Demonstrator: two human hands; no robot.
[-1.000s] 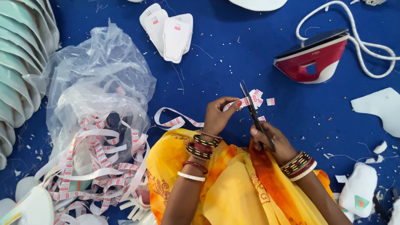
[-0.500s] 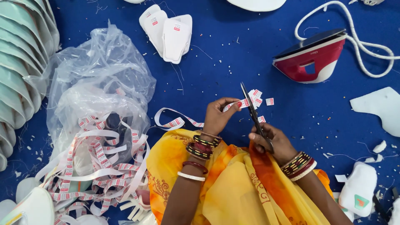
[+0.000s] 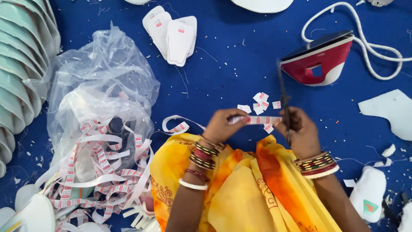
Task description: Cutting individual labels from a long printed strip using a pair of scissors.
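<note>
My left hand (image 3: 222, 125) pinches a white label strip (image 3: 256, 120) with red marks and holds it flat, pointing right. My right hand (image 3: 301, 131) grips black scissors (image 3: 283, 99), their blades upright at the strip's right end. The strip's tail (image 3: 177, 127) loops back left over my orange and yellow clothing (image 3: 231, 184). Several cut labels (image 3: 259, 102) lie on the blue cloth (image 3: 231, 73) just beyond my hands.
A tangle of label strip (image 3: 101, 172) spills from a clear plastic bag (image 3: 101, 81) at left. Stacked pale green insoles (image 3: 19, 60) lie far left, white insoles (image 3: 171, 34) at top. A red and white iron (image 3: 322, 60) with cord (image 3: 373, 47) sits upper right. White cutouts (image 3: 388, 109) lie at right.
My left hand has pulled more strip out to the right. My right hand has swung the scissors from a slant to upright, across the strip's end.
</note>
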